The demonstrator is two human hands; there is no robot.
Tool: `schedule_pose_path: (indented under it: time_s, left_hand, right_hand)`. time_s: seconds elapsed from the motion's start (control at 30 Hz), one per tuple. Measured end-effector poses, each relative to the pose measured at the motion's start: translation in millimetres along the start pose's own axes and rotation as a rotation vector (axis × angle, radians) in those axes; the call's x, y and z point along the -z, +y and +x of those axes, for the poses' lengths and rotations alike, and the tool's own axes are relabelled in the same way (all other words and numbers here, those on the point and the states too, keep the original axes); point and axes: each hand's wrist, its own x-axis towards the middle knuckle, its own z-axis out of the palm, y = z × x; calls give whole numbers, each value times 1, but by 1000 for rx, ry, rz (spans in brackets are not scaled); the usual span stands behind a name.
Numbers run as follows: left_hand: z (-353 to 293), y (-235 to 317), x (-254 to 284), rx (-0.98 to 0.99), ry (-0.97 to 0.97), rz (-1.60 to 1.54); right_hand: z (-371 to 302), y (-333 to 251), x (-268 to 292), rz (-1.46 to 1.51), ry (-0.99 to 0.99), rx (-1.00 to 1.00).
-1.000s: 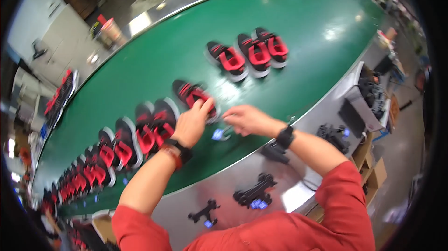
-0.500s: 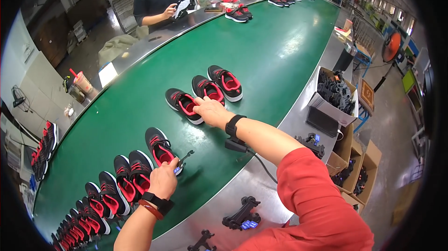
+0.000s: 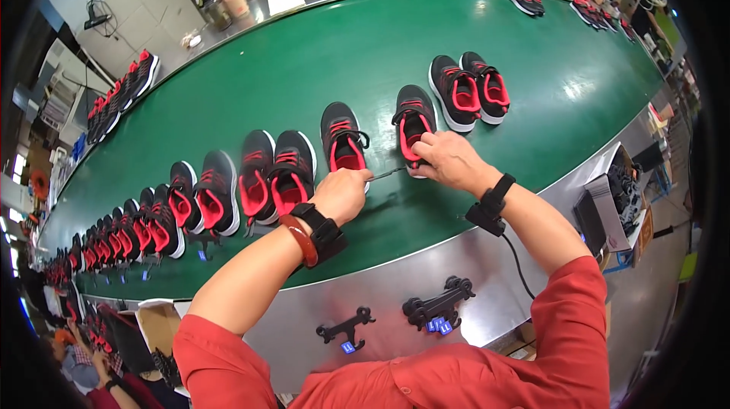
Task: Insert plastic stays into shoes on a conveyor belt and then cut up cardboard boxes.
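Observation:
Two black sneakers with red lining stand on the green conveyor belt in front of my hands. My left hand (image 3: 342,194) is closed on a thin black plastic shoe hanger (image 3: 388,174) beside the heel of the left sneaker (image 3: 340,122), partly covering that shoe. My right hand (image 3: 454,162) pinches the heel of the right sneaker (image 3: 413,105), its thumb and fingers at the collar. The hanger's far end reaches this heel; whether it is hooked on is hidden by my fingers.
A row of matching sneakers (image 3: 217,185) runs left along the belt (image 3: 289,55). Another pair (image 3: 459,93) stands farther right. Loose black hangers (image 3: 439,303) with blue tags lie on the metal ledge (image 3: 304,318). A white box of hangers (image 3: 614,196) is at right.
My view has swung left. My left hand and the hanger have come closer to my right hand, so the hanger now spans between the two sneakers. My right hand stays at the same shoe.

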Motion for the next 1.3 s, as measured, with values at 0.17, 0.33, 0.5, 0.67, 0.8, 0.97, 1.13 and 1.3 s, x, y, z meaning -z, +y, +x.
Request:
schedule_pose_path:
  time_s: [0.17,0.33,0.5,0.67,0.8,0.97,1.13,1.3]
  left_hand:
    - [-7,-7,-6,5,-3,-3]
    - [-16,-16,-9,-225,142,-178]
    - [-30,-41,-3,-250,56,-173]
    - [-39,-43,33,-188,188,12]
    - [-21,-22,42,-177,269,-8]
    - [12,9,21,-267,280,-117]
    - [49,38,2,-193,232,-124]
    - [101,50,-24,-403,315,-115]
  right_hand:
    - [8,-18,1,-51,-27,55]
    - [14,-24,-12,-123,-97,77]
    - [22,-35,-16,380,-40,-27]
    - [2,-94,7,262,104,-195]
    - [-31,-175,-3,427,-293,347]
    - [-59,-225,-54,307,-316,386]
    - [-69,-222,-69,308,-194,406]
    - [-61,-186,-18,870,-524,232]
